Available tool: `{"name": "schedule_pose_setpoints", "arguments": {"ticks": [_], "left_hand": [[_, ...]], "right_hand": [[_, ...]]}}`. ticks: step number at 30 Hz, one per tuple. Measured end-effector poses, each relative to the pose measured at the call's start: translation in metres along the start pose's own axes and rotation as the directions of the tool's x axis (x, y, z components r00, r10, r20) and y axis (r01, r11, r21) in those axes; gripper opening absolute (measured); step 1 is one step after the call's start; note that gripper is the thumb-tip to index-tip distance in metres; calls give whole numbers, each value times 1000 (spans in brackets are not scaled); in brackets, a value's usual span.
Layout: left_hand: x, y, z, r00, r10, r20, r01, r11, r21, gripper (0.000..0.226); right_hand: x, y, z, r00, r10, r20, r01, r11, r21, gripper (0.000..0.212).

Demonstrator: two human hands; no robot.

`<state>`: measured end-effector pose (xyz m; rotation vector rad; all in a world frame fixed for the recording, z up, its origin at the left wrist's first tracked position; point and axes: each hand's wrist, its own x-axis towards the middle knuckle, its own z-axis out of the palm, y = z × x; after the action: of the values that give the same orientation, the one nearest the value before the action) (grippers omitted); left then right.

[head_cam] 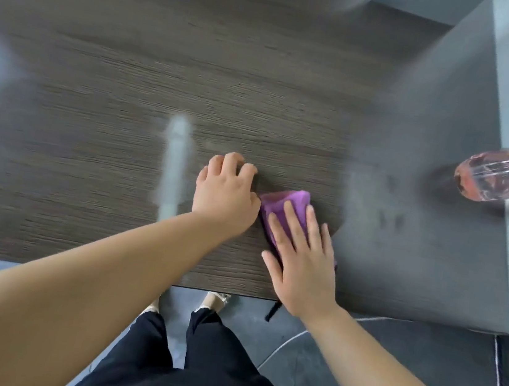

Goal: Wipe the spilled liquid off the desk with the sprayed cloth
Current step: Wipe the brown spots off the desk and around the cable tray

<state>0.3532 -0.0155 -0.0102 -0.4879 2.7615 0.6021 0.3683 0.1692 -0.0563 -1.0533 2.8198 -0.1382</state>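
Cloth [284,200] looks soft and light, likely to bunch: press flat mid-cloth. Right hand [302,264] fingers lie straight on it. Left hand [226,190] fingers curled beside it, grip unclear.

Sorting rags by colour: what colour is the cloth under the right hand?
Purple cloth, clearest in the head view.

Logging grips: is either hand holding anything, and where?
Right hand presses flat on the purple cloth, no grip. Left hand curls at its edge; a pinch there cannot be told.

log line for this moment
right hand flat on purple cloth | left hand curled beside it | dark wood-grain desk | clear spray bottle aside
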Motion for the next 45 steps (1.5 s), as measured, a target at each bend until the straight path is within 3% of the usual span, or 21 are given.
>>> {"name": "schedule_pose_setpoints", "arguments": {"ticks": [2, 4, 8, 11, 15, 18, 20, 24, 30, 35, 38, 41, 43, 45], "left_hand": [[2, 4, 3, 1000, -6, 10, 6, 1000, 13, 43], [3, 7, 6, 1000, -26, 11, 26, 999, 43, 44], [9, 18, 8, 997, -57, 44, 54, 995, 78, 43], [15, 25, 8, 999, 1, 35, -4, 994, 106, 42], [19, 34, 9, 996, 76, 47, -80, 993, 82, 44], [18, 42, 17, 992, 115, 57, -120, 988, 94, 45], [18, 43, 21, 993, 111, 42, -115, 987, 114, 45], [19, 44, 21, 994, 103, 26, -106, 986, 126, 45], [17, 53, 25, 995, 98, 18, -99, 984, 151, 45], [8, 59, 32, 982, 175, 64, -183, 969, 163, 48], [8, 58, 30, 980, 185, 71, -195, 966, 168, 47], [8, 56, 28, 975, 198, 99, -212, 964, 164, 48], [6, 55, 26, 968, 217, 124, -236, 958, 163, 48], [4, 54, 25, 962, 230, 144, -251, 957, 147, 48]], "right_hand": [[5, 17, -3, 995, -91, 30, 91, 996, 13, 54], [45, 38, -7, 997, -78, 15, 78, 997, -29, 55], [156, 91, -31, 963, 263, 64, -267, 962, 62, 55], [182, 110, -38, 921, 374, 111, -382, 921, 71, 56], [108, 93, -26, 909, 415, 38, -417, 907, 64, 57], [6, 59, -16, 930, 365, -30, -364, 930, 49, 58], [-38, 43, -9, 951, 310, 4, -310, 950, 38, 58], [3, 73, -15, 978, 207, 27, -208, 977, 41, 57], [105, 143, -37, 880, 464, 102, -471, 881, 54, 58], [3, 97, -17, 870, 492, -36, -490, 870, 51, 60], [-67, 53, -3, 913, 403, -57, -401, 915, 41, 58], [-60, 70, -4, 962, 272, -15, -271, 962, 39, 56], [-27, 97, -11, 942, 336, -28, -335, 942, 27, 58], [8, 121, -21, 848, 529, -1, -529, 847, 56, 59]]}}
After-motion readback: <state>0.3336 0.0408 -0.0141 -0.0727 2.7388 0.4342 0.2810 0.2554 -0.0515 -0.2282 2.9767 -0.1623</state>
